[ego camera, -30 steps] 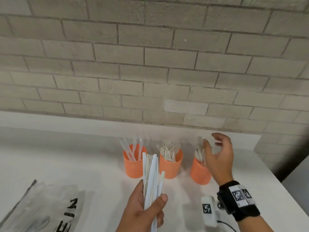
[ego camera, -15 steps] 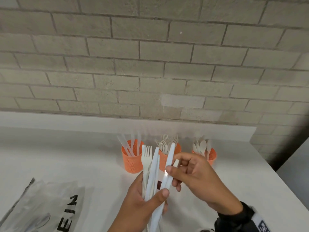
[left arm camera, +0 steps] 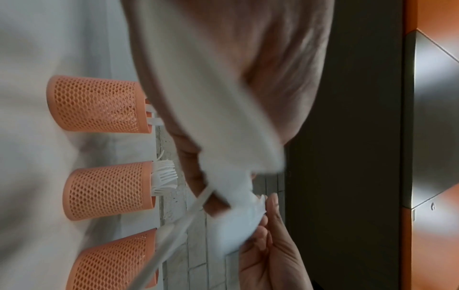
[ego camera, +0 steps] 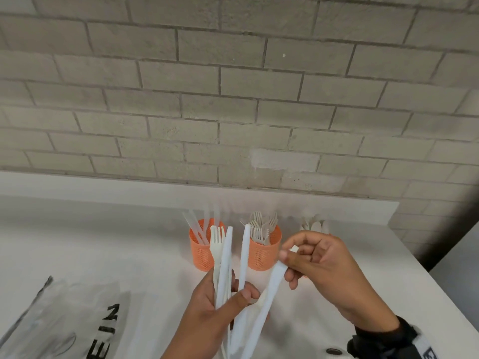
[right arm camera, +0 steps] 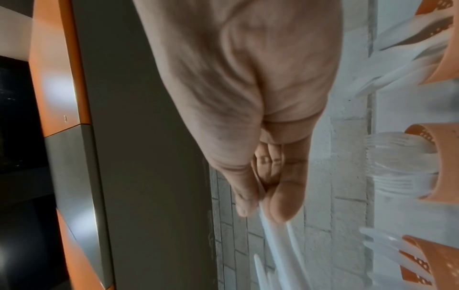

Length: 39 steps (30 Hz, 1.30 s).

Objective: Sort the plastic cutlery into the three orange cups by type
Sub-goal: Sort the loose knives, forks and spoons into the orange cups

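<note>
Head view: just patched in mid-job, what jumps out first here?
Front and centre, the left hand grips a fanned bundle of white cutlery, while the right hand pinches the top of one white piece at the bundle's right edge. Behind them, by the brick wall, stand orange mesh cups: knives, forks, and a third mostly hidden behind the right hand.

Three orange mesh cups line the left side, seen sideways on a white counter (left arm camera: 32, 176). The top cup (left arm camera: 97, 104) shows a white handle end at its mouth; the middle cup (left arm camera: 106, 190) holds white forks (left arm camera: 165, 177); the bottom cup (left arm camera: 111, 263) is partly crossed by a thin white piece of cutlery (left arm camera: 171, 233). The left hand (left arm camera: 261, 68) fills the upper centre, blurred, with white cutlery (left arm camera: 218, 109) lying across it. Lower right, the right hand (left arm camera: 270, 251) pinches the white tip with its fingertips (left arm camera: 272, 200).
</note>
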Each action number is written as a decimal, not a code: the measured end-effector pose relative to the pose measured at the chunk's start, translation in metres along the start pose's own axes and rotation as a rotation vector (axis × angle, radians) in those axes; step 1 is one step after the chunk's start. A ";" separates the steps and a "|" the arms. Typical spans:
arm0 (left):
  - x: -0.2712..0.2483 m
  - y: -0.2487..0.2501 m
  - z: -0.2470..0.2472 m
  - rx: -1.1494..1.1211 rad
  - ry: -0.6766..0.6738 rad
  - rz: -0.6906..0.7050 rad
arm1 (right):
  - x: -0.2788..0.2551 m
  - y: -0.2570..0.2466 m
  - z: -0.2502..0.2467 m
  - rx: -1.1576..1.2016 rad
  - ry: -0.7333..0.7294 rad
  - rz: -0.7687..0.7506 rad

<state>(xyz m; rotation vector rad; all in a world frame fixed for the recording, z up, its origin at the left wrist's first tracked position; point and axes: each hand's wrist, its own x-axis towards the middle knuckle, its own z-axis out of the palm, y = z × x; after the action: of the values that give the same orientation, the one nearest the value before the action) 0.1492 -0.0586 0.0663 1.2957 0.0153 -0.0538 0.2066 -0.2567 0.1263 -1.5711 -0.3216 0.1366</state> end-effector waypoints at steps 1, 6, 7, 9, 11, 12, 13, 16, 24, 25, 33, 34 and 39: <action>-0.001 0.000 -0.001 0.000 -0.004 -0.006 | 0.000 -0.001 -0.002 -0.003 0.016 -0.004; -0.004 0.003 -0.009 -0.011 -0.001 -0.016 | -0.003 -0.002 -0.014 0.013 0.114 -0.054; -0.004 0.003 -0.010 -0.013 0.002 -0.015 | -0.004 -0.001 -0.016 0.019 0.133 -0.065; -0.005 0.005 -0.011 -0.003 0.004 -0.025 | -0.006 0.002 -0.018 0.029 0.167 -0.083; -0.006 0.006 -0.009 0.021 -0.015 -0.039 | -0.007 0.006 -0.014 0.027 0.183 -0.092; -0.007 0.006 -0.007 0.048 -0.022 -0.047 | -0.007 0.008 -0.011 0.012 0.179 -0.092; -0.007 0.005 -0.005 0.085 -0.024 -0.054 | -0.007 0.010 -0.008 -0.009 0.168 -0.092; -0.007 0.000 -0.002 0.216 0.003 -0.034 | -0.005 0.016 -0.006 -0.137 0.094 -0.112; -0.008 -0.001 -0.002 0.227 0.015 -0.071 | 0.004 -0.012 -0.014 0.266 0.089 -0.179; -0.008 -0.001 -0.002 0.226 0.011 -0.075 | 0.005 -0.016 -0.013 0.352 0.107 -0.184; -0.012 0.004 -0.004 0.224 -0.045 -0.056 | 0.016 -0.027 -0.014 0.278 0.209 -0.225; -0.013 0.005 -0.005 0.216 -0.049 -0.053 | 0.017 -0.023 -0.016 0.233 0.204 -0.213; -0.014 0.007 -0.009 0.199 -0.069 -0.074 | 0.014 -0.005 -0.020 -0.106 0.044 -0.220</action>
<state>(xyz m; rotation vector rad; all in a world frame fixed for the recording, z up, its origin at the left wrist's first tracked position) 0.1358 -0.0473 0.0714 1.4917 -0.0013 -0.1672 0.2248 -0.2720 0.1338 -1.6295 -0.4706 -0.0869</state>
